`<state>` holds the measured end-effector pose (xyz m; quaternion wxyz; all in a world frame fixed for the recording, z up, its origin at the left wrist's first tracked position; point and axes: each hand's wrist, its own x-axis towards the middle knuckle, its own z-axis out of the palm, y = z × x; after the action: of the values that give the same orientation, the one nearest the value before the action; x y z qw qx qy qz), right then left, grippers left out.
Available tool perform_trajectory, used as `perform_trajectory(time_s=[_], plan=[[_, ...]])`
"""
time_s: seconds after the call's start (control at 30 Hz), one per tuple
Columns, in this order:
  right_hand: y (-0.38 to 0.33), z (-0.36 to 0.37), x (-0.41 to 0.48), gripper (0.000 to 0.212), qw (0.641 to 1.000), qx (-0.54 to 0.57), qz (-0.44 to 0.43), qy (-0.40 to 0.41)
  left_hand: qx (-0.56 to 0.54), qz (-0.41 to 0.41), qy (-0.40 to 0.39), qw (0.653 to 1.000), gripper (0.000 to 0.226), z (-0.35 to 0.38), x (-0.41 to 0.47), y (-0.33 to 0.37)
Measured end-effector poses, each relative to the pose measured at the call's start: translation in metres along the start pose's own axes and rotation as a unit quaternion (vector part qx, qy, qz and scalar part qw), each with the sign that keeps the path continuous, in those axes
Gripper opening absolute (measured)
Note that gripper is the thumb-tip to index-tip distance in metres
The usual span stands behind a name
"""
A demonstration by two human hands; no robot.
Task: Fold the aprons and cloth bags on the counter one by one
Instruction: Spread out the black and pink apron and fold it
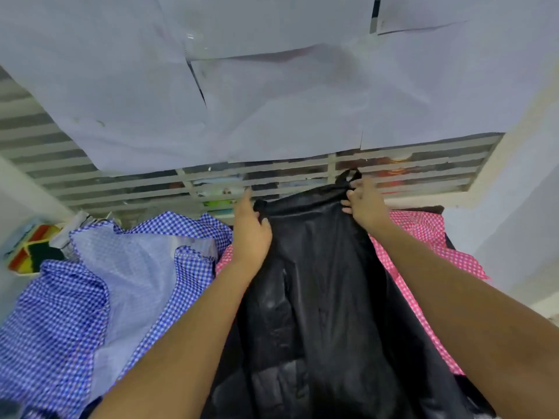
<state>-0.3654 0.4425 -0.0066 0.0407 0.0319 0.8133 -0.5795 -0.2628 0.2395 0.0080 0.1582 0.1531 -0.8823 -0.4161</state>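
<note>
Black apron point(317, 297) right in the middle, shiny and creased, its long axis running straight away from the person, near end down at the bottom of the view and far edge up toward the window grille point(121, 189). That far edge is pulled fairly taut between the two hands, with a small black strap loop point(351, 176) poking up at its right corner. The left hand point(251, 231) grips the far left corner, thumb and curled fingers pinching the bunched fabric, while the forefinger sticks out straight toward the grille. The right hand point(364, 205) is clenched round the far right corner just under the loop, fingers curled tight into the cloth. Both forearms reach in from the bottom, one along each side of the apron. Under its right side lies a pink checked cloth point(423, 237), spread flat and showing past the right arm, with a sliver of pink also peeking out by the left wrist. To the left sits a crumpled blue checked cloth point(60, 313), its pale lining turned up. Further left, at the edge, is a red, yellow and green object point(30, 246), too blurred to name. Above the grille hang white paper sheets point(242, 86)
</note>
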Motion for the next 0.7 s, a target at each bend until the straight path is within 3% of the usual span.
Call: perform_trajectory(time_s=[0.07,0.13,0.2,0.27,0.33,0.43,0.5,0.57,0.63,0.7], plan=[[0.019,0.005,0.002,0.032,0.996,-0.082,0.008,-0.043,0.071,0.042,-0.154,0.985,0.057,0.030,-0.049,-0.014],[0.034,0.010,-0.011,0.068,0.986,-0.141,-0.008,-0.091,0.198,-0.028,-0.336,0.920,0.086,0.056,-0.090,-0.038],[0.047,0.017,-0.041,0.075,0.969,-0.225,-0.041,-0.088,0.275,-0.096,-0.422,0.858,0.110,0.072,-0.111,-0.065],[0.070,0.029,-0.085,0.073,0.947,-0.288,-0.098,-0.103,0.293,-0.113,-0.428,0.848,0.118,0.078,-0.114,-0.087],[0.102,0.036,-0.135,0.075,0.914,-0.324,-0.148,-0.197,0.294,-0.098,-0.415,0.856,0.120,0.080,-0.115,-0.099],[0.154,0.014,-0.177,0.081,0.826,-0.459,-0.105,-0.310,0.284,-0.071,-0.397,0.870,0.122,0.083,-0.115,-0.111],[0.167,-0.017,-0.181,0.084,0.786,-0.543,-0.120,-0.269,0.273,-0.055,-0.388,0.879,0.122,0.082,-0.112,-0.117],[0.179,-0.052,-0.170,0.087,0.749,-0.628,-0.124,-0.171,0.254,-0.031,-0.370,0.893,0.121,0.079,-0.106,-0.122],[0.184,-0.090,-0.155,0.072,0.702,-0.692,0.001,-0.167,0.219,-0.003,-0.367,0.904,0.118,0.075,-0.099,-0.123],[0.184,-0.115,-0.143,0.058,0.698,-0.696,0.091,-0.145,0.161,0.000,-0.375,0.913,0.117,0.073,-0.092,-0.124]])
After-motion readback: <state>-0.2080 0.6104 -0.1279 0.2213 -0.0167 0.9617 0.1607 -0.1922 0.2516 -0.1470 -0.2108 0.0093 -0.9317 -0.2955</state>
